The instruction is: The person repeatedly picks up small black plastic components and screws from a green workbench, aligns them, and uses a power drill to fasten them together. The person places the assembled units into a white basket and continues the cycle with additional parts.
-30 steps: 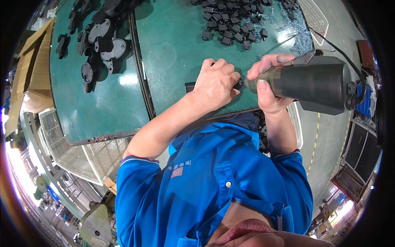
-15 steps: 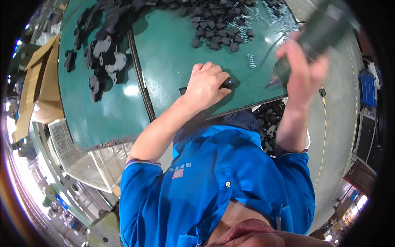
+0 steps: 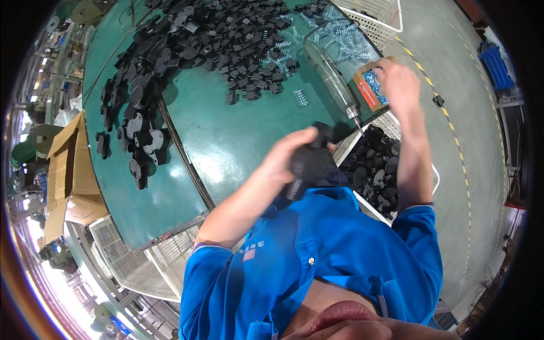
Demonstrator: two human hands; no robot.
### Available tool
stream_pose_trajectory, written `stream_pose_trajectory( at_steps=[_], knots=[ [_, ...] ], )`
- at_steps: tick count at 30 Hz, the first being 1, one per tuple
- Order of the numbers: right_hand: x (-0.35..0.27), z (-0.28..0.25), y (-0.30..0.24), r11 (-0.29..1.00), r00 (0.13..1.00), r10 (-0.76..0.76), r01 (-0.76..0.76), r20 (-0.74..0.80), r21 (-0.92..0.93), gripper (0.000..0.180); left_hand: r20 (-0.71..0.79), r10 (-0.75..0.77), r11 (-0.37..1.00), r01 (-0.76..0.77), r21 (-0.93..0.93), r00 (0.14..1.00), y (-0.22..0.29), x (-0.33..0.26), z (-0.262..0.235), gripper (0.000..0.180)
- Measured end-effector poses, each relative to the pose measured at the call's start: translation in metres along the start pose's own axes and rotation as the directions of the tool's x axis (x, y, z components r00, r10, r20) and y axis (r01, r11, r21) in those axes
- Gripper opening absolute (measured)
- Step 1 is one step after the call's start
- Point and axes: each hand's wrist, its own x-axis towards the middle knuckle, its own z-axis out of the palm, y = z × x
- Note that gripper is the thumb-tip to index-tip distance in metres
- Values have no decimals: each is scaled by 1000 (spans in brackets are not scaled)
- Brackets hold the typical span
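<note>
My left hand (image 3: 286, 156) is closed around a black plastic part (image 3: 310, 163) with a round disc-like body, raised over the table's near edge and blurred by motion. At the table's right edge my right hand (image 3: 401, 88) is over a small cardboard box (image 3: 368, 93) of bluish, shiny screws. Its fingers are bent at the box's far corner, and whatever they pinch is hidden. A power screwdriver (image 3: 331, 76) with a translucent greenish body lies on the green table (image 3: 221, 130) beside the box, its bit pointing toward me.
Black blocks (image 3: 249, 73) and black disc parts (image 3: 153, 62) are heaped across the far and left table. Metal springs (image 3: 345, 39) lie at the far right. Below the right edge stands a white crate (image 3: 365, 207) of black parts (image 3: 377, 170). An open carton (image 3: 85, 204) stands at left.
My right hand has let go of the power screwdriver, which now lies on the table, and moved to the screw box. My left hand has lifted the black part off the tabletop. The view has shifted.
</note>
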Motion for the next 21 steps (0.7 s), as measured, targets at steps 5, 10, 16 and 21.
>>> stream_pose_trajectory(
  at_steps=[5, 10, 16, 21],
  knots=[
    [17, 21, 37, 991, 961, -105, 124, 254, -58, 21, 179, 249, 33, -193, 981, 952, -94, 95, 38, 64],
    [15, 36, 55, 962, 902, -213, 128, 375, 240, 15, 522, 177, -366, -436, 822, 835, -42, 45, 36, 32],
    [22, 53, 59, 978, 945, -186, 150, 268, 148, 11, 802, 323, -924, -16, 382, 503, 85, 29, 11, 22],
    [19, 48, 44, 984, 985, -155, 148, 73, 98, 12, 765, 114, -979, -59, 195, 634, 99, 44, -6, 20]
  ],
)
